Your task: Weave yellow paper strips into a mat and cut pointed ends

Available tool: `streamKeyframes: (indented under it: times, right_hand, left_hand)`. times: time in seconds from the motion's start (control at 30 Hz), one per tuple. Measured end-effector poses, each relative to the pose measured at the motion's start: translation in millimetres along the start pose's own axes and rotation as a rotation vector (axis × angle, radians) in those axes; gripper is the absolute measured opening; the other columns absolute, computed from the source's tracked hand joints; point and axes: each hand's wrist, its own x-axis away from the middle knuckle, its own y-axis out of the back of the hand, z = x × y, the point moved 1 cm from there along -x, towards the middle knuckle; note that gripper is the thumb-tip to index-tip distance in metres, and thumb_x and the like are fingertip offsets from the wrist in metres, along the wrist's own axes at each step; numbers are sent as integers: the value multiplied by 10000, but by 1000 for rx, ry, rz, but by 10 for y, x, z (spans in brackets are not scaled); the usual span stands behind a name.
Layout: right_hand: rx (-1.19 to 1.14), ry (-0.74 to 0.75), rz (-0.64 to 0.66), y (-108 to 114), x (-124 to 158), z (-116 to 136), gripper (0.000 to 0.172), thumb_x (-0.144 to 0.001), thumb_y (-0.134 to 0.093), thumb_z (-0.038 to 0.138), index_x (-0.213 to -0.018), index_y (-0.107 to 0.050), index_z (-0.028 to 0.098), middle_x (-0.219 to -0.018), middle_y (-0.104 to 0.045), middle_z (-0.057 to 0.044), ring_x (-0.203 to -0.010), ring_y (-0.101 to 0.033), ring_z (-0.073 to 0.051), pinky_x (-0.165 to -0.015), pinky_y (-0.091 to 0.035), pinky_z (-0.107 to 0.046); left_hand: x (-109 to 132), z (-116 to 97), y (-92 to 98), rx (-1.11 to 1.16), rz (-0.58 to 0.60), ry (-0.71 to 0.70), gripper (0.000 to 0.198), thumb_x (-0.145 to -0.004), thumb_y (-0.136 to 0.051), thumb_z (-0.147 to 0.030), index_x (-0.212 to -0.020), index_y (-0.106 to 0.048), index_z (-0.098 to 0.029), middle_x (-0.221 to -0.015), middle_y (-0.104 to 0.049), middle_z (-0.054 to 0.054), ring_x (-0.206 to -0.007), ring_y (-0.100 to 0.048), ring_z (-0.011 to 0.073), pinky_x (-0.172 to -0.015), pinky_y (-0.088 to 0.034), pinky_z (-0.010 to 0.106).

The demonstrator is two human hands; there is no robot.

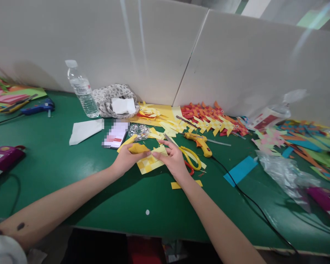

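Between my two hands is a woven yellow paper piece [145, 165] with a checkered pattern of pale and darker strips. My left hand [125, 158] pinches its darker yellow strips on the left side. Fingers of my right hand [172, 158] close on the pale strips at its upper right. Just beyond the right hand lie scissors [192, 156] with yellow and red handles, partly covered by that hand. Below them is a loose yellow paper strip [177, 185]. A yellow glue gun [199, 142] rests to the right of the scissors.
Behind the hands are a phone [116, 135], a round case of small beads or eyes [139, 131] and finished-looking woven paper fish [209, 124]. A water bottle [84, 91] stands back left. Plastic bags [286, 172], a blue strip [241, 171] and purple power strips [5, 161] lie farther out.
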Motion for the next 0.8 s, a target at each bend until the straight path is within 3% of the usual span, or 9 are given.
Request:
streamKeyframes:
  times: [0.1,0.37,0.57,0.8]
  right_hand:
    - [51,41,12,16,-2,-9,546,-589,-784,365,-1064,-567,206,-660,-649,23,-568,-602,-147,-571,-493,-294]
    - [97,64,9,24,1,-21,544,-603,-774,369,-1073,-546,218,-648,-642,32,-571,-599,-150,-567,-491,-292]
    - [10,67,-47,52,-15,-27,537,-599,-780,339,-1061,-528,233,-703,-674,19,-615,-637,-162,-595,-511,-295]
    - [17,-6,32,75,-22,-4,697,-534,-813,289,-1143,-477,245,-719,-657,27,-637,-641,-172,-587,-512,-294]
  left_hand:
    - [-2,15,4,54,9,47,288,-577,-795,-360,-764,-696,-165,-782,-708,30,-701,-639,157,-664,-506,268]
    - [-14,20,15,95,16,53,311,-601,-779,-401,-756,-676,-152,-767,-704,41,-688,-646,165,-636,-508,269]
    - [-54,43,57,32,24,110,365,-568,-797,-400,-837,-712,-168,-813,-728,49,-634,-631,136,-499,-436,205]
    - [-48,29,56,-50,84,68,318,-563,-786,-419,-753,-716,-174,-724,-719,45,-684,-655,184,-548,-481,251]
